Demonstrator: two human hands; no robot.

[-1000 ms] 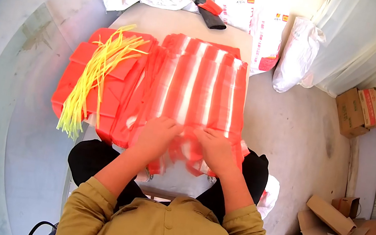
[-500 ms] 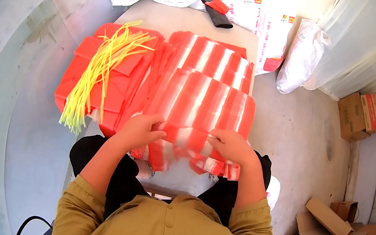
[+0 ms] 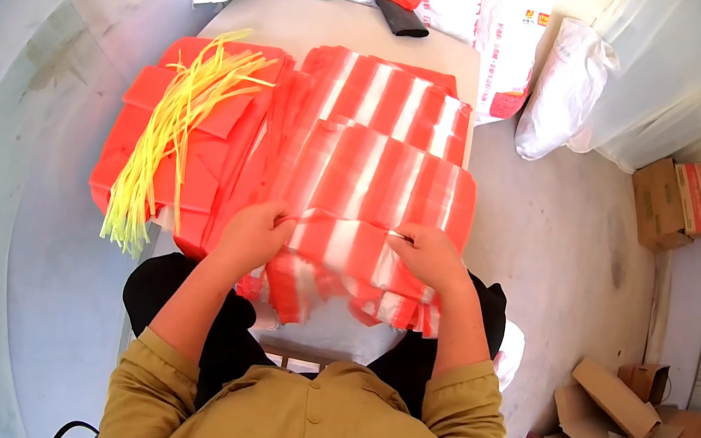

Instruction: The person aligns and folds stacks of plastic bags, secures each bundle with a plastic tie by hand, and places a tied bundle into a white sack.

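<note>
A stack of thin red-and-white striped plastic bags point(image 3: 367, 175) lies in front of me, its loose ends hanging over the near edge. My left hand point(image 3: 256, 231) pinches the near part of the top layer at its left side. Farther right, my right hand point(image 3: 430, 257) grips the same layer, thumb and fingers closed on it. Between both hands a raised crease runs across the stripes. To the left is a pile of folded plain red plastic point(image 3: 168, 107), with a bundle of yellow strips point(image 3: 173, 136) spread on top.
The pale tabletop point(image 3: 310, 20) shows behind the stacks. Beyond it stand white printed sacks point(image 3: 503, 44), and a black roll with a red piece point(image 3: 401, 14) lies near them. Cardboard boxes point(image 3: 679, 204) sit by the right wall; flattened cardboard point(image 3: 617, 411) lies at lower right.
Both hands have moved slightly away from my body along the top bag, and a crease now shows between them. The whole view has shifted a little.
</note>
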